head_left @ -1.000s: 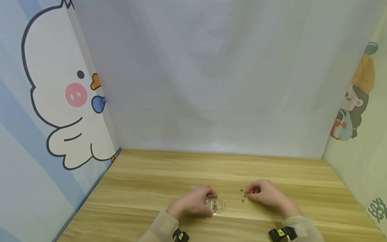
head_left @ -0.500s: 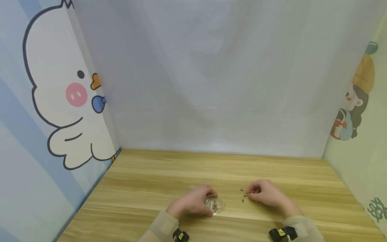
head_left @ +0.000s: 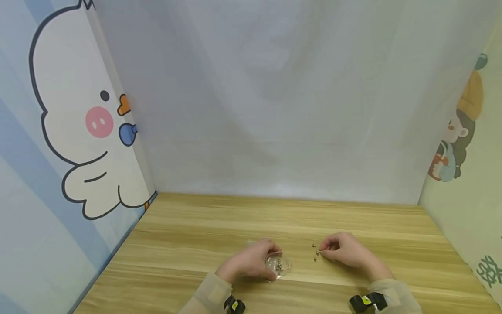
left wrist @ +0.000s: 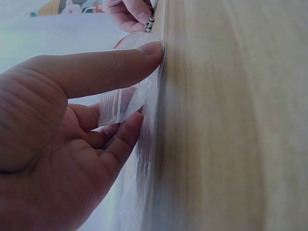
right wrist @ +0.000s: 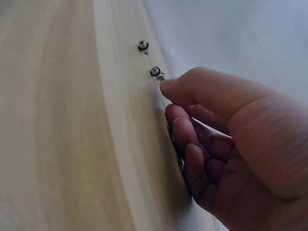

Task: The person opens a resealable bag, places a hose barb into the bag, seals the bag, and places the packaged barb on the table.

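Observation:
My left hand (head_left: 251,262) holds a small clear zip bag (head_left: 285,264) on the wooden table, its thumb and fingers spread around the bag's mouth. Several tiny metal pieces (head_left: 279,265) lie inside. The left wrist view shows the red seal line and the crinkled plastic bag (left wrist: 118,108) between thumb and fingers. To the right, my right hand (head_left: 345,250) pinches a small silvery metal piece with a dark ring (right wrist: 155,71) between thumb and index finger. One similar loose piece (head_left: 315,259) lies nearer me, another loose piece (head_left: 313,245) farther off. Their exact kind is too small to tell.
The wooden table (head_left: 188,226) stretches around both hands. A pale grey curtain (head_left: 274,131) closes off the back, with cartoon-printed panels at the left (head_left: 78,87) and right (head_left: 462,196). Black wrist cameras sit on both wrists.

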Demonstrator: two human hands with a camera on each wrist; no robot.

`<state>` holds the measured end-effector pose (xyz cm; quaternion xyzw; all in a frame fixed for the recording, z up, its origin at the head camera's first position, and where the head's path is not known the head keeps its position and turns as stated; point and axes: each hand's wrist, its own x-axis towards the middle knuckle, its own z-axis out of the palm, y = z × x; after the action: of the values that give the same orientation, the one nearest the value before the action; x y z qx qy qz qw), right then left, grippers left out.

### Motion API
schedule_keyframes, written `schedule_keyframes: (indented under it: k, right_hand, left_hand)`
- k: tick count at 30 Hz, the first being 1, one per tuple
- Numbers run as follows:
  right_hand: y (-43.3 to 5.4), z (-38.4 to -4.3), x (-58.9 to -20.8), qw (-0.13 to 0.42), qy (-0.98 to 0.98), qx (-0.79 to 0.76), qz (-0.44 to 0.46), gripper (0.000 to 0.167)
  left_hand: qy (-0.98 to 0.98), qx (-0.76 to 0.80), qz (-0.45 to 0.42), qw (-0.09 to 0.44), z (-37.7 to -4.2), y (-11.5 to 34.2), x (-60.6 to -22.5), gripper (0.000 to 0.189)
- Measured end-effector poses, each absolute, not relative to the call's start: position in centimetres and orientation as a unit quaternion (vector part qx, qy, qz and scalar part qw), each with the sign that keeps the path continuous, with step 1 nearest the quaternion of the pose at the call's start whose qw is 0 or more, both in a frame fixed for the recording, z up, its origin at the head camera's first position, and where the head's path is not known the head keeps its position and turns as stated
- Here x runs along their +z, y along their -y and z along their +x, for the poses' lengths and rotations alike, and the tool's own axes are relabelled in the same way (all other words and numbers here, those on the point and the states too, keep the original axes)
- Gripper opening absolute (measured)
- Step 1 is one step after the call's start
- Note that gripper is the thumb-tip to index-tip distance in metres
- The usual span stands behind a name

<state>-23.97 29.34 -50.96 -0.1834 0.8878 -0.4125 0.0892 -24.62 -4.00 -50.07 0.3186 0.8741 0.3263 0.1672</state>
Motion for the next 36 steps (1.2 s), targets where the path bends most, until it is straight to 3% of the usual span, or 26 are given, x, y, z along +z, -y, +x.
schedule_keyframes:
  k: [21,36]
  right_hand:
    - [-29.6,-24.5,-51.2,0.095,-0.888,-0.413,-0.179,0.005]
    - [-27.3,-24.0,-50.1,0.069,-0.883,-0.415,-0.210,0.007]
  left_hand:
    - [-0.873,0.323,0.326,0.164,-25.0,3.8,-50.3,0.063]
    - [-0.876,0.319,0.324,0.162,-25.2,3.8,-50.5,0.063]
